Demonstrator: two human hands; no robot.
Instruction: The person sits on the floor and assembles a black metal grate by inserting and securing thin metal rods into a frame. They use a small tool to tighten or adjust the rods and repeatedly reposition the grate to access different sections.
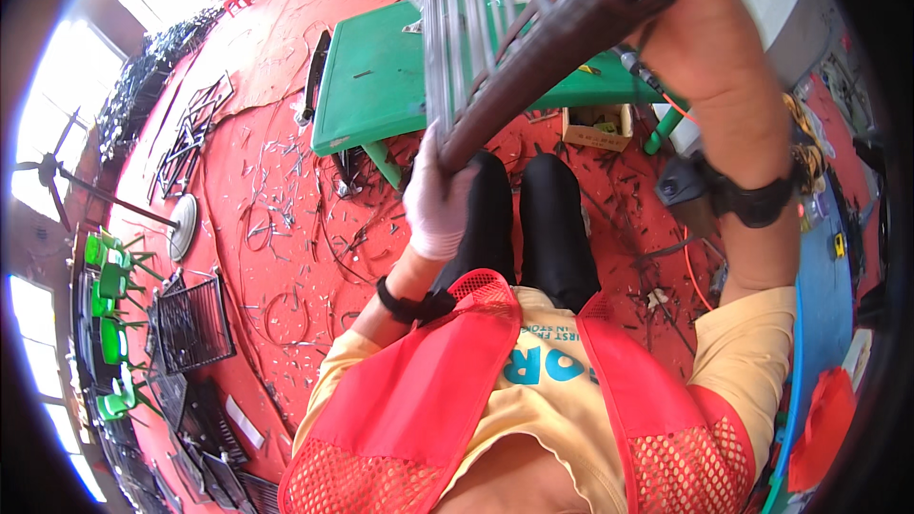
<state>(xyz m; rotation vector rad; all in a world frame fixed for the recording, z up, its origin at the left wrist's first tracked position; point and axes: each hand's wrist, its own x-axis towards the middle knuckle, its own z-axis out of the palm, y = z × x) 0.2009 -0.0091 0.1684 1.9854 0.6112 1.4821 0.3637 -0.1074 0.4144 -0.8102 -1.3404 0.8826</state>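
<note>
A dark brown frame (552, 67) with long grey strips strung across it is raised at a slant in front of me, over the green table. My left hand (438, 205), in a pale glove, wraps round the frame's lower end. At the upper end my bare right hand (700, 38) grips the corner; some of its fingers are hidden behind the bar. The strips (462, 29) run up past the top edge of the view and look blurred.
Beyond my knees stands the green table (371, 67), with a cardboard box (598, 127) beneath. An orange hose (693, 266) hangs at the right. Dark scraps litter the red floor (276, 200). Leftward are a pedestal fan (181, 219), black frames (195, 324) and green chairs (112, 281).
</note>
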